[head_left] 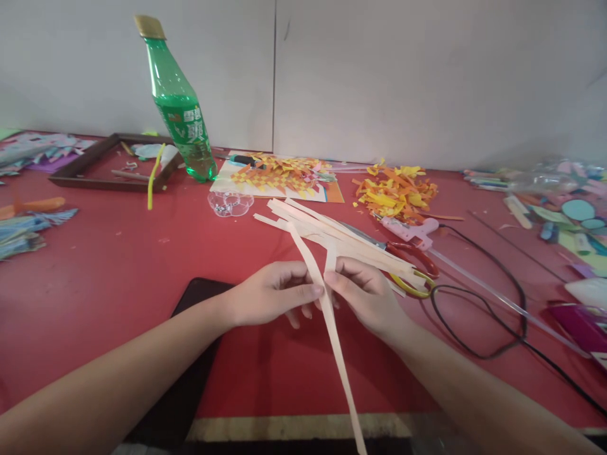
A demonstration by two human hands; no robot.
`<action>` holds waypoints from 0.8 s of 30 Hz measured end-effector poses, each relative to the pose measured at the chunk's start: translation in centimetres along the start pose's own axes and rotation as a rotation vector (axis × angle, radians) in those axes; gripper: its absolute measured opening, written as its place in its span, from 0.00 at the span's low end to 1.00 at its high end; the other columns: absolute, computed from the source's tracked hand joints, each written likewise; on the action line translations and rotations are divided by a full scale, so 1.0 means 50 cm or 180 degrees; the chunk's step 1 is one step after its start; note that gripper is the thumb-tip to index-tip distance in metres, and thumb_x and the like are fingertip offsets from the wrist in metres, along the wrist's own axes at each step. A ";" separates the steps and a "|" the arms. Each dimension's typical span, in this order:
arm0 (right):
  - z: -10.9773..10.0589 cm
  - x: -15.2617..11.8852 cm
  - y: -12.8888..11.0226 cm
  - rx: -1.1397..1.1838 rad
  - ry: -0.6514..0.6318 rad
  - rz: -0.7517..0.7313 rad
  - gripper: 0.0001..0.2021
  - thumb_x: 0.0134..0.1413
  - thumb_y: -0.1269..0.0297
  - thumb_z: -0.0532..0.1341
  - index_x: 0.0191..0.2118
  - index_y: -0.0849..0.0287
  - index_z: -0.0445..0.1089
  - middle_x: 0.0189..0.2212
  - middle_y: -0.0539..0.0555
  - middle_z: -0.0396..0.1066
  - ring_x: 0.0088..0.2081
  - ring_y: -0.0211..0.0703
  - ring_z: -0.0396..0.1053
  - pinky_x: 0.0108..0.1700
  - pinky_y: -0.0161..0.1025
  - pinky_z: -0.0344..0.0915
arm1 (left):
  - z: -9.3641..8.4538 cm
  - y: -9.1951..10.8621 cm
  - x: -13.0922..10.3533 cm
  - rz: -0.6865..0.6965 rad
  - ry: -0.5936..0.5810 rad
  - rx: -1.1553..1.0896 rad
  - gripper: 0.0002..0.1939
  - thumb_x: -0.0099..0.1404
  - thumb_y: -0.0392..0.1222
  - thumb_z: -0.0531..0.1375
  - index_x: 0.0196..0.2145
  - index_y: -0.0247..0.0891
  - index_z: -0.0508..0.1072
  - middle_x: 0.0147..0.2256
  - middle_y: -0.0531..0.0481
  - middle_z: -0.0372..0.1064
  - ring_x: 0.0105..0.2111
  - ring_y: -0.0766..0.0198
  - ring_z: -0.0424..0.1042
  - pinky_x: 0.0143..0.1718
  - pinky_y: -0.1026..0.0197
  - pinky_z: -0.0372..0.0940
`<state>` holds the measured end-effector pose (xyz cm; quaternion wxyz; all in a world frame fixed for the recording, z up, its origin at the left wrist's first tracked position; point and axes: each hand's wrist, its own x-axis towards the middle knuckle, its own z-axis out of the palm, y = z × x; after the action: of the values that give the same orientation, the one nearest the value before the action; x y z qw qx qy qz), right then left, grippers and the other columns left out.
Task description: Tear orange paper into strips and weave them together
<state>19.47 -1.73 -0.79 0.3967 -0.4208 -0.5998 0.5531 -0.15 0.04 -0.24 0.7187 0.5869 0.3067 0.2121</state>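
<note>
One long cream strip (pixel 333 332) slants far-left to near-right

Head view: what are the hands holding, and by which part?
The left hand pinches a long pale strip partway along its length; the right hand pinches a pale piece beside it, low on its visible part.

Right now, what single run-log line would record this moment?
left hand: pinching long pale strip | right hand: pinching pale length beside it | beyond: pale strip pile, green bottle
</note>
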 end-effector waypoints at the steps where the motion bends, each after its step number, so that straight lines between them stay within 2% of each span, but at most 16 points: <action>1: 0.000 0.000 0.002 0.0040 -0.0048 0.0014 0.16 0.60 0.55 0.60 0.26 0.60 0.68 0.21 0.50 0.70 0.23 0.35 0.63 0.28 0.36 0.62 | 0.000 -0.001 0.000 -0.0006 0.0021 0.0042 0.13 0.67 0.47 0.58 0.39 0.33 0.72 0.36 0.47 0.71 0.29 0.68 0.70 0.27 0.66 0.70; 6: 0.002 -0.002 0.005 0.0196 -0.0338 0.0026 0.16 0.59 0.55 0.61 0.25 0.60 0.69 0.23 0.52 0.73 0.22 0.35 0.64 0.26 0.36 0.62 | -0.002 -0.004 -0.001 0.0084 0.0121 0.0103 0.12 0.67 0.46 0.57 0.38 0.33 0.70 0.33 0.47 0.72 0.25 0.70 0.69 0.25 0.66 0.69; 18: 0.005 0.000 -0.003 -0.0001 -0.0164 -0.0096 0.14 0.58 0.56 0.61 0.26 0.59 0.69 0.23 0.51 0.73 0.21 0.33 0.63 0.24 0.34 0.62 | -0.003 -0.006 0.001 0.0040 0.0399 -0.0020 0.12 0.65 0.46 0.59 0.36 0.33 0.70 0.31 0.49 0.70 0.24 0.71 0.66 0.22 0.68 0.67; 24: 0.005 0.000 -0.005 0.0049 -0.0140 0.0047 0.15 0.57 0.54 0.62 0.26 0.59 0.68 0.21 0.51 0.73 0.22 0.35 0.65 0.26 0.35 0.63 | -0.001 -0.005 0.000 0.0006 0.0158 0.0142 0.14 0.66 0.49 0.59 0.37 0.34 0.73 0.31 0.50 0.71 0.26 0.70 0.68 0.24 0.68 0.67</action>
<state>19.22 -1.82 -0.57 0.3825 -0.4098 -0.6010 0.5697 -0.21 0.02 -0.46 0.6974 0.5976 0.3285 0.2204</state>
